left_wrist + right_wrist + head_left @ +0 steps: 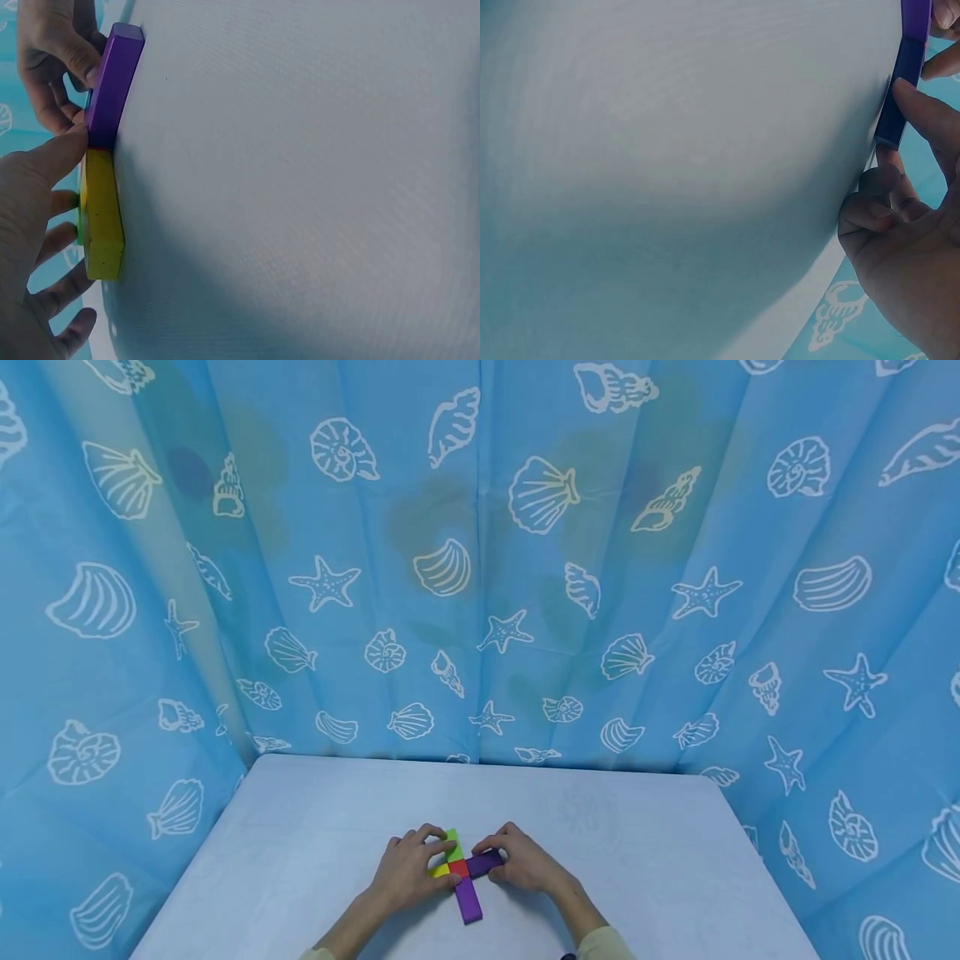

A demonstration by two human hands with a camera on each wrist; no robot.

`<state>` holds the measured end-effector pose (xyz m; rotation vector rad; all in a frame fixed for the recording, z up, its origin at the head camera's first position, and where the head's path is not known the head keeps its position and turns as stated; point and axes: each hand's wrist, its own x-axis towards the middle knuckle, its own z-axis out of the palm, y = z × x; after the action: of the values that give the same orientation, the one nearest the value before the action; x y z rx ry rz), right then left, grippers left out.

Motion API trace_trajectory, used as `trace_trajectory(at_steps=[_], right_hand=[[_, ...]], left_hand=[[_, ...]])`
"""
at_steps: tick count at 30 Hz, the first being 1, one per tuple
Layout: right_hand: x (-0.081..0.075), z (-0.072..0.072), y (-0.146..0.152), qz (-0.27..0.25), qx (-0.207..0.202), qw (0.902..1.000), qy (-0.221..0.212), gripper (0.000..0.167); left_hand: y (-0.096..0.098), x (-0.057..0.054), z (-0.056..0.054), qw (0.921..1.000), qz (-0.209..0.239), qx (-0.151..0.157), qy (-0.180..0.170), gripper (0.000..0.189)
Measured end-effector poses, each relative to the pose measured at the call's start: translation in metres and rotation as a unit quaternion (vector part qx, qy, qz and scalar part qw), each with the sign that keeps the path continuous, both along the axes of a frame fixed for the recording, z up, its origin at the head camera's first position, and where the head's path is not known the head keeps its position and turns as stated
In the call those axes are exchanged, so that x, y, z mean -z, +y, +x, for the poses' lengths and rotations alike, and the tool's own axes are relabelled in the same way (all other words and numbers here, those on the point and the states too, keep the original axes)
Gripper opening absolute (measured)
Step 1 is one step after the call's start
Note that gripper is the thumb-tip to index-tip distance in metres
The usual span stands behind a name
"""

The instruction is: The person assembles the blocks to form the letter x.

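Observation:
Colored blocks form a cross on the white table [315, 827]. At its center is a red block [458, 867], with a green block [456, 855] on the far side and a yellow block [438, 871] to the left. A purple block [468, 902] points toward me, while a dark purple block [483, 862] extends right. My left hand [405, 870] spans the cross, fingertips at the green block and thumb where the red and purple blocks meet. Thumb and fingers of my right hand [528, 862] pinch the dark block along its long sides.
A blue curtain [480, 568] with white shells and starfish hangs behind the table and along both sides. A small dark object [568, 957] shows at the bottom edge beside the right sleeve [603, 943].

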<state>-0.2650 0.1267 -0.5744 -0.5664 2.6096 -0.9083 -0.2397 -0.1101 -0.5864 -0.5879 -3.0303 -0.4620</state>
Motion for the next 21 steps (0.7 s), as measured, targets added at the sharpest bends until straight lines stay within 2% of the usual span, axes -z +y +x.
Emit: trace_trajectory(at_steps=[5,12,17,21], right_hand=[[-0.002,0.001,0.0,-0.002,0.008,0.9999,-0.014,0.039],[-0.005,0.004,0.002,0.002,0.015,0.9998,-0.016,0.042],[-0.016,0.011,0.008,0.011,0.021,0.9996,-0.013,0.051],[-0.025,0.014,0.021,0.0,0.024,0.9997,-0.003,0.059]], left_hand=[[0.002,0.0,0.0,1.0,-0.004,-0.004,0.006,0.059],[0.004,0.0,-0.002,0.9998,0.014,-0.012,0.01,0.049],[0.005,-0.002,-0.003,0.9976,0.057,-0.028,0.026,0.043],[0.004,-0.005,-0.003,0.992,0.095,-0.062,0.056,0.042]])
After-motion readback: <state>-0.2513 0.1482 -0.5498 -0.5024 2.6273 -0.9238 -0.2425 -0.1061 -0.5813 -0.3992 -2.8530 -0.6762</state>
